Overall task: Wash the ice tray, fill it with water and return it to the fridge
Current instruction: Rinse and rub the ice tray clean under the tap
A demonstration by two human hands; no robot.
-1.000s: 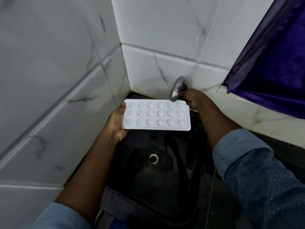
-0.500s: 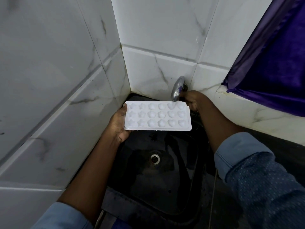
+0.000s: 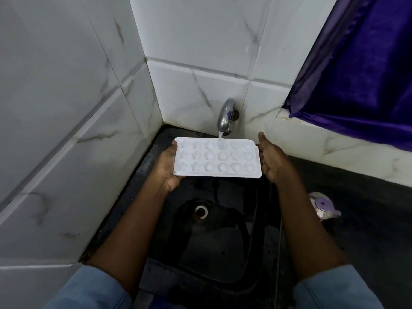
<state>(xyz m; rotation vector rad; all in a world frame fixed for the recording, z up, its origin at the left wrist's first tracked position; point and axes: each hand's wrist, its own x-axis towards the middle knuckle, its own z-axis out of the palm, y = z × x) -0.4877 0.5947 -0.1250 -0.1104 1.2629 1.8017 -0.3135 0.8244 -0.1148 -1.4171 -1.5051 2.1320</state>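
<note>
Head view only. Ice tray (image 3: 216, 158) level over the black sink (image 3: 223, 253), long axis running left to right, far long edge under the tap (image 3: 226, 115). Thin stream of water (image 3: 220, 136) from the spout, landing in a far-row cavity right of centre.

Left hand (image 3: 166, 166) at the left short end: thumb over the rim, fingers curled beneath, clamped on the tray. Right hand (image 3: 270, 160) just beside the right short end, palm turned toward it, thumb straight and lifted clear of the rim. Its fingers mostly hidden behind the tray's edge, apparently relaxed and apart; contact with the tray impossible to tell.

Right hand the nearer one to the free end, with the tray directly leftward of its palm: by judgement, a short closing away from a two-handed hold. Probably early in the wash, with only one cavity under the stream.

Tray itself white, thin, seemingly flexible plastic. Three rows of six moulded cavities: stars toward the left, rounder shapes in the middle, hearts at the right. Wetness elsewhere too faint to judge.
</note>
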